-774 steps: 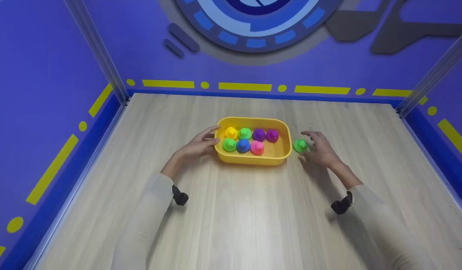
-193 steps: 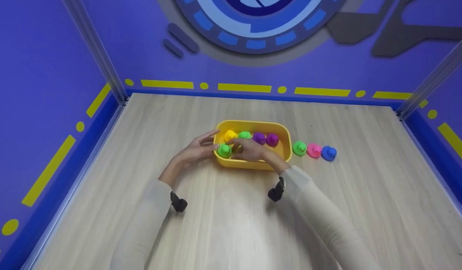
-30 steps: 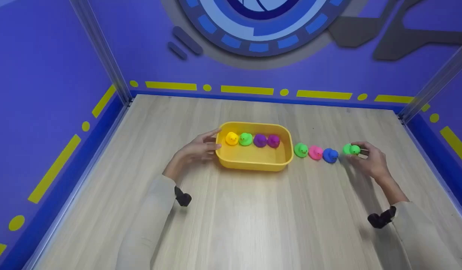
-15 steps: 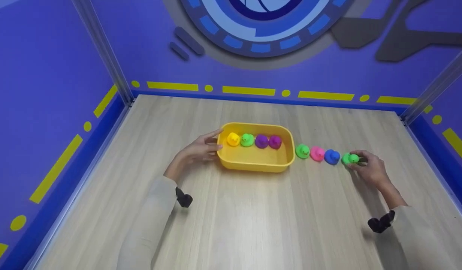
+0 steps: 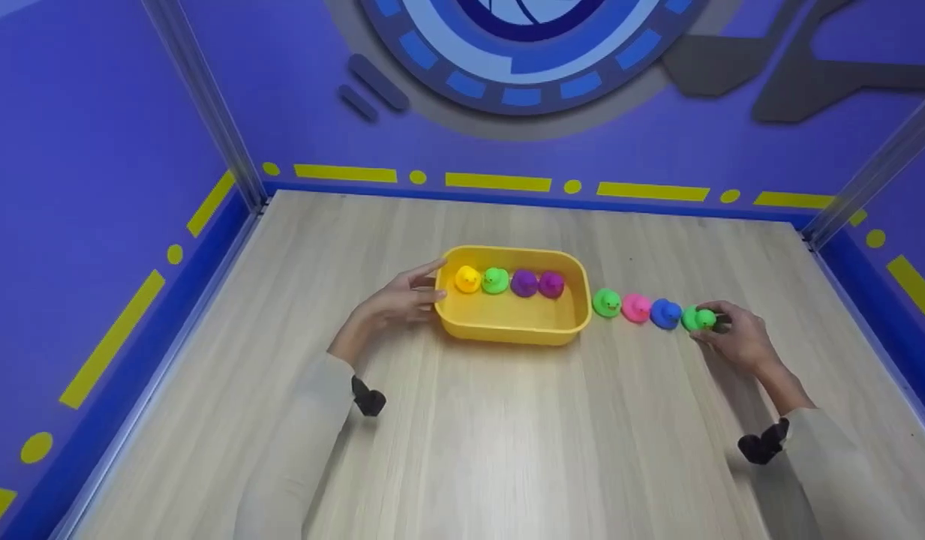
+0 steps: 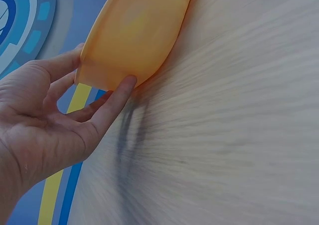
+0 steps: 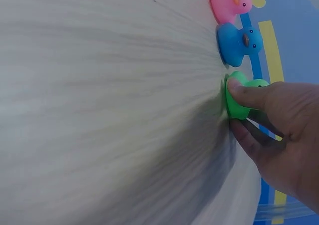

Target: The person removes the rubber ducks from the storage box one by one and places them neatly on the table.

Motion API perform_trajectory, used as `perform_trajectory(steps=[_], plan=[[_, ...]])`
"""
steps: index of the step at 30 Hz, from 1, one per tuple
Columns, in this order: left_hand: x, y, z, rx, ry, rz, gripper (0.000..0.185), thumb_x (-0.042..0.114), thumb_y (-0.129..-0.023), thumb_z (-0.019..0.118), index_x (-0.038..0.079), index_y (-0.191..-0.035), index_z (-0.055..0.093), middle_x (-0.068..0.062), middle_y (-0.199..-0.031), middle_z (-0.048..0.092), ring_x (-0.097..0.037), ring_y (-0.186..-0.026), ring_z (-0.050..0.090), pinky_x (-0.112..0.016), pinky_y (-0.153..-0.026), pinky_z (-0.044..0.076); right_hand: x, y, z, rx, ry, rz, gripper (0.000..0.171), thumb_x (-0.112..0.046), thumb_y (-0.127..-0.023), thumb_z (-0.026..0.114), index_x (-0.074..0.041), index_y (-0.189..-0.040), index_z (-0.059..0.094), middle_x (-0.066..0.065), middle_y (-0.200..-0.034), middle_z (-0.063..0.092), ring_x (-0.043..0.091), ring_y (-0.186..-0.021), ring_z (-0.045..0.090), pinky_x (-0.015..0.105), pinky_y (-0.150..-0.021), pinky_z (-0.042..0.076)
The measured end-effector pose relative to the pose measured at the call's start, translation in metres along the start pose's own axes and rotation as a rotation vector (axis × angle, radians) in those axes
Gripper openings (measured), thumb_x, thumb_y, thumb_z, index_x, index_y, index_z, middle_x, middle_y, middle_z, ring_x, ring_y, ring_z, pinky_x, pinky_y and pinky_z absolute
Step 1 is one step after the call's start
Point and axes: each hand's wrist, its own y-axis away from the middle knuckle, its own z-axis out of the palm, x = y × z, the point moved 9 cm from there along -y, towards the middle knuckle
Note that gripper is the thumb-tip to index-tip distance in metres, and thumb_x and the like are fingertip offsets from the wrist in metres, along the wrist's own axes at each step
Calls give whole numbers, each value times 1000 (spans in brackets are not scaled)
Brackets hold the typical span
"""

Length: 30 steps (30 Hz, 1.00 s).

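A yellow tub (image 5: 512,330) stands mid-table with a yellow duck (image 5: 467,279), a green duck (image 5: 495,280) and two purple ducks (image 5: 536,283) along its far wall. My left hand (image 5: 396,300) rests against the tub's left end (image 6: 130,33), fingers straight. Right of the tub a green duck (image 5: 605,302), a pink duck (image 5: 636,307) and a blue duck (image 5: 665,313) stand in a row on the table. My right hand (image 5: 736,340) pinches another green duck (image 5: 697,319) at the row's right end, down on the table beside the blue duck (image 7: 238,44).
The wooden table (image 5: 507,435) is walled by purple panels, with a blue border strip (image 5: 537,196) at the far edge and metal posts (image 5: 207,105) in the back corners. Black wrist straps (image 5: 762,444) show on both sleeves.
My right hand has lowered the green duck from above the table down to its surface, closing up beside the blue duck. The left hand and tub have stayed put.
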Motion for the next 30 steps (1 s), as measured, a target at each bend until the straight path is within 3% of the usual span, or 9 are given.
perform_trajectory(steps=[10,12,15,17,19,26,30], plan=[[2,-1,2,-6,-11,-9,72,16,-101,65,40,-159,32,-13,-159,39,-29,-124,63,-43,-106,55,2,-1,-2,-52,16,-1,54,-13,-90,79,7,-135,56,33,-129,60,51,-114,62,1,-71,41],[1,-1,1,-9,-5,-12,72,15,-101,66,40,-159,32,-14,-159,38,-29,-125,62,-43,-106,55,3,-3,-1,-67,24,12,59,-16,-89,80,7,-137,54,33,-132,59,51,-116,61,10,-75,50],[0,1,-2,-4,12,-17,72,15,-100,66,38,-160,32,-14,-160,37,-31,-127,61,-43,-106,55,1,-5,0,-88,28,16,66,-17,-89,80,7,-142,49,35,-136,55,54,-121,57,39,-87,61],[-1,1,-1,-5,17,-18,73,14,-100,66,38,-160,32,-15,-160,37,-32,-127,61,-44,-106,55,-1,-3,-3,-91,31,11,69,-17,-89,80,7,-144,46,36,-140,51,56,-125,53,61,-95,56],[-1,1,-1,-6,18,-18,73,14,-100,66,37,-160,32,-15,-160,36,-32,-127,61,-45,-106,55,-5,-1,-7,-99,24,-1,71,-15,-90,79,8,-146,43,39,-142,47,59,-127,49,71,-99,47],[0,1,1,-14,10,-16,74,14,-100,66,37,-161,31,-14,-160,37,-29,-124,62,-45,-108,54,-26,-1,-36,-96,55,-111,66,1,-87,76,14,-143,42,44,-138,46,63,-122,46,77,-97,42],[2,1,1,-19,-3,-4,73,13,-101,64,36,-161,30,-15,-159,38,-29,-123,61,-46,-109,52,-35,-6,-48,-102,66,-129,63,5,-89,72,14,-144,41,43,-138,45,63,-123,46,77,-98,42]])
